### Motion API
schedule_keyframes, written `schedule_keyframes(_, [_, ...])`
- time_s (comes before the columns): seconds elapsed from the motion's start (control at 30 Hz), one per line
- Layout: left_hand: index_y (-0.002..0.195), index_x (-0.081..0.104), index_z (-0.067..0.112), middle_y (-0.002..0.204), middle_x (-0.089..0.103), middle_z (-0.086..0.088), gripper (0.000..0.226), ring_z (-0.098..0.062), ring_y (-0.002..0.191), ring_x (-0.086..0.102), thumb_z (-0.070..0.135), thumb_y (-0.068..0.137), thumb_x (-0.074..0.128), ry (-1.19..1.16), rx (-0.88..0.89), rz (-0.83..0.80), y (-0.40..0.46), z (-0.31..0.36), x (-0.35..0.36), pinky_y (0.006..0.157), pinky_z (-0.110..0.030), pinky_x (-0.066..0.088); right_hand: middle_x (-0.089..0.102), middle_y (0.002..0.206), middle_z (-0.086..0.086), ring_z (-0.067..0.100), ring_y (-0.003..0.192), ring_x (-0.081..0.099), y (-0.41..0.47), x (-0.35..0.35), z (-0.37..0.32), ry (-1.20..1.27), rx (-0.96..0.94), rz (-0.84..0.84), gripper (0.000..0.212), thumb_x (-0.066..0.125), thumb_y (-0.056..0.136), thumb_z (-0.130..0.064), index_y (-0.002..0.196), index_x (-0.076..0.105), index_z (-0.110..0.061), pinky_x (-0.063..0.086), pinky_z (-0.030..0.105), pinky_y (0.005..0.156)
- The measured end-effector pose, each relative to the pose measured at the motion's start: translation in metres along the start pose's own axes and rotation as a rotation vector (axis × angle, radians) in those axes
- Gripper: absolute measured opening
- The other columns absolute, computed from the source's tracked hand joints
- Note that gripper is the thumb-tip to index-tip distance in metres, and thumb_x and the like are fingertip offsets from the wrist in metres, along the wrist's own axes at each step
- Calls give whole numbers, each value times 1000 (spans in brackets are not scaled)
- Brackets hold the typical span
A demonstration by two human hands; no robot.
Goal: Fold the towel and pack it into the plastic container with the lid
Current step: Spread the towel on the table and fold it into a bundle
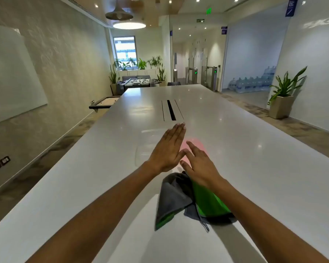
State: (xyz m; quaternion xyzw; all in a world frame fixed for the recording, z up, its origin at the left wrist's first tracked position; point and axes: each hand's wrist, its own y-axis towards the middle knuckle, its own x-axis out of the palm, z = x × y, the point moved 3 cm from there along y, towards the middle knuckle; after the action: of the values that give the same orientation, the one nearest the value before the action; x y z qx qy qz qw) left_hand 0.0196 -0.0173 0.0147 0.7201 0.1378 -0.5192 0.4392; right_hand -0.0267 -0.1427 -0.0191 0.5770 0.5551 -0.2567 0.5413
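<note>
A grey and green towel [180,200] lies crumpled on the white table [254,149] in front of me. Beyond it stands a clear plastic container [146,145], hard to make out against the table, with a pink lid [195,142] to its right, mostly hidden by my hands. My left hand [169,149] is held flat with fingers together over the container. My right hand [199,166] hovers with fingers spread over the lid and the towel's far end. Neither hand holds anything.
A black cable slot [171,110] runs along the table's middle, farther away. A potted plant [283,95] stands by the right wall. A whiteboard [11,73] hangs on the left wall. A foosball table [139,81] sits beyond the table's far end.
</note>
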Motion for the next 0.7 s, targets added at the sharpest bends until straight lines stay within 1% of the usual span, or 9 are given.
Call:
schedule_keyframes(0.07, [150,-7,15,154,-20,3,76,-13,141,-22,60,89,3,5,-16,-39,-8,4,4,115,-27,-15,11,160,-1,23,145,19,-7,3,0,17,-3,-19,53,30,98,-48,146,28,-27,18,41,117])
schedule_keyframes(0.13, [150,-8,15,155,-20,3,78,-12,140,-23,61,87,1,8,-45,-97,-21,7,15,113,-26,-17,17,159,-1,23,144,22,-17,12,1,16,-21,-53,49,30,98,-47,142,35,-26,20,40,117])
schedule_keyframes(0.23, [151,-5,14,159,-11,-2,70,-13,143,-17,55,96,10,-56,-64,-178,-38,10,28,117,-29,-11,24,157,0,22,142,27,-28,24,2,8,-57,-104,48,30,98,-46,137,44,-22,23,38,116])
schedule_keyframes(0.3, [151,-3,13,161,-7,-5,66,-15,147,-10,48,98,15,-102,-81,-232,-49,12,34,118,-30,-8,27,156,1,22,140,30,-35,28,3,1,-65,-133,48,32,98,-45,137,45,-20,24,37,115])
schedule_keyframes(0.4, [151,0,13,161,-2,-6,64,-17,148,-5,47,100,16,-145,-103,-311,-61,18,40,118,-31,-6,32,154,5,23,138,33,-46,34,3,-18,-80,-168,49,34,98,-42,141,40,-18,25,37,114])
schedule_keyframes(0.5, [152,8,13,161,7,-6,64,-18,148,2,49,99,16,-198,-146,-381,-69,21,42,119,-33,0,36,152,6,24,136,36,-53,35,3,-14,-93,-172,51,35,97,-41,143,37,-20,28,38,113])
schedule_keyframes(0.57, [150,18,12,160,15,-7,63,-20,148,8,49,99,17,-224,-151,-415,-74,22,44,120,-36,5,37,151,5,24,136,35,-58,33,4,-6,-105,-161,50,38,96,-41,142,38,-21,27,36,112])
schedule_keyframes(0.63, [147,29,13,157,24,-9,61,-22,145,17,50,99,20,-244,-143,-436,-78,20,45,120,-39,13,36,152,3,22,137,34,-62,30,3,1,-114,-156,49,41,95,-40,141,40,-23,26,34,112])
schedule_keyframes(0.7, [143,35,15,152,33,-9,58,-24,141,27,50,98,26,-263,-134,-453,-84,20,46,117,-40,20,34,152,2,21,137,33,-66,29,4,9,-113,-157,47,44,94,-39,138,43,-23,27,31,111])
